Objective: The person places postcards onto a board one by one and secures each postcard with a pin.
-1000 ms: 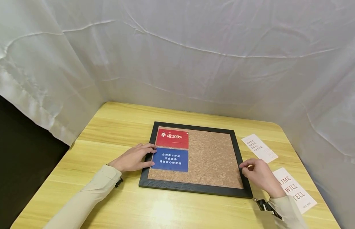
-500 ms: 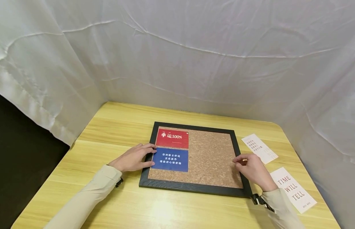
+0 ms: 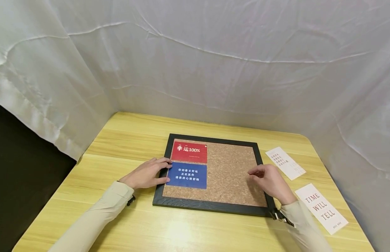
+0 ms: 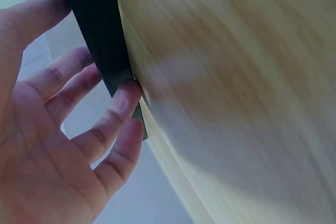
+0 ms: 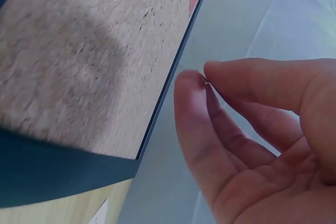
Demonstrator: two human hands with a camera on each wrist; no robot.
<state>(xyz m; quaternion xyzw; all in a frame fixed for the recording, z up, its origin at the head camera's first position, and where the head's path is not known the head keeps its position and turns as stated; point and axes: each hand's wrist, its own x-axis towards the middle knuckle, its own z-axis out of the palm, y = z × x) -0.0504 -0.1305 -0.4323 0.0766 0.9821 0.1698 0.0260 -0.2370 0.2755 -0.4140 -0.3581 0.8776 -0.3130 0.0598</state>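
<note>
head view: a black-framed cork board (image 3: 232, 175) lies flat on the desk (image 3: 125, 140); left hand (image 3: 146, 174) rests relaxed on its left edge beside the blue card (image 3: 186, 176). right wrist view: right hand (image 5: 252, 145) pinches a tiny pin (image 5: 207, 81) over the cork.

Wooden table (image 3: 125, 140): cork board (image 3: 232, 171), two cards (image 3: 285, 162).

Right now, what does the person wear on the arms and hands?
Both arms have long beige sleeves. The left hand and right hand are bare, without gloves. At each wrist sits a small dark device on a strap, probably the camera mount.
</note>
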